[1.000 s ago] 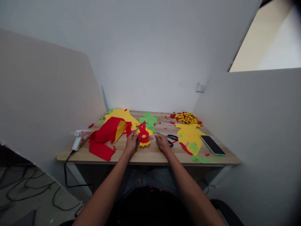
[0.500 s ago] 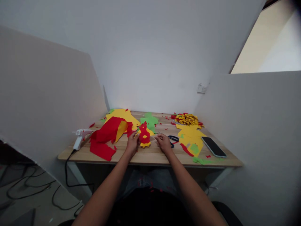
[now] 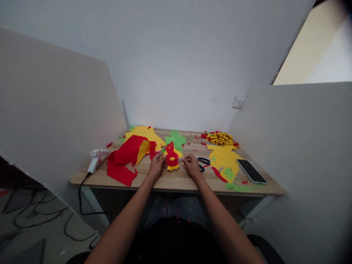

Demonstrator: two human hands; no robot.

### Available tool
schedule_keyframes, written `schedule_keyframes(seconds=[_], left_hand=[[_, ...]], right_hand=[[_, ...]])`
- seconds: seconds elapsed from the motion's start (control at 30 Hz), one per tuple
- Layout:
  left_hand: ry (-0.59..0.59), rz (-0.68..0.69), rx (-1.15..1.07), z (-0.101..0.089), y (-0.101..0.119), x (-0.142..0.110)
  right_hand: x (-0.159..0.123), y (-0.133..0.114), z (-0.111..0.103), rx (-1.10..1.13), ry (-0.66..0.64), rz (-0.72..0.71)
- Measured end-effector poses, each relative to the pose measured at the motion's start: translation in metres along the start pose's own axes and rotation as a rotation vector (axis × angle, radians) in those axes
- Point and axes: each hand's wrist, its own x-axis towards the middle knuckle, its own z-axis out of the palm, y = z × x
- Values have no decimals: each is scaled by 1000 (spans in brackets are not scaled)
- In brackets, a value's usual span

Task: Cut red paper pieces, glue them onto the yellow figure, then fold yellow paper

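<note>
Before me, between both hands, is a red and yellow felt-like cutout point(image 3: 172, 160), a red bird-like shape with a small yellow patch over a yellow backing. My left hand point(image 3: 156, 165) pinches its left edge between thumb and fingers. Just off the cutout's right side, my right hand point(image 3: 191, 165) has its thumb and fingertips pressed together; whatever they hold is too small to make out. Dark-handled scissors point(image 3: 204, 161) lie beside the right hand, partly hidden by it. Beyond the cutout lies a green felt-like piece point(image 3: 175, 139).
Left on the table point(image 3: 176, 184) are a large red sheet point(image 3: 125, 154), a yellow sheet point(image 3: 144, 134) and a white corded glue gun point(image 3: 95, 160). At right lie a yellow-red frilled bundle point(image 3: 220, 139), yellow pieces point(image 3: 224, 157) and a phone point(image 3: 251, 171). Partitions stand on both sides.
The view has shifted slightly. The cutout appears a little more tilted between my hands. Both hands keep nearly the same pose.
</note>
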Motion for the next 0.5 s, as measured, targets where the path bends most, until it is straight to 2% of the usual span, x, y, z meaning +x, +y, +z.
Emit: schedule_keyframes(seconds=[0.2, 0.37, 0.5], left_hand=[[-32, -1, -2, 5, 8, -6], [-81, -34, 6, 7, 10, -10], [-173, -73, 15, 10, 11, -15]], right_hand=[[-2, 2, 12, 145, 145, 46], [-10, -4, 26, 237, 31, 74], [-15, -9, 27, 269, -44, 87]])
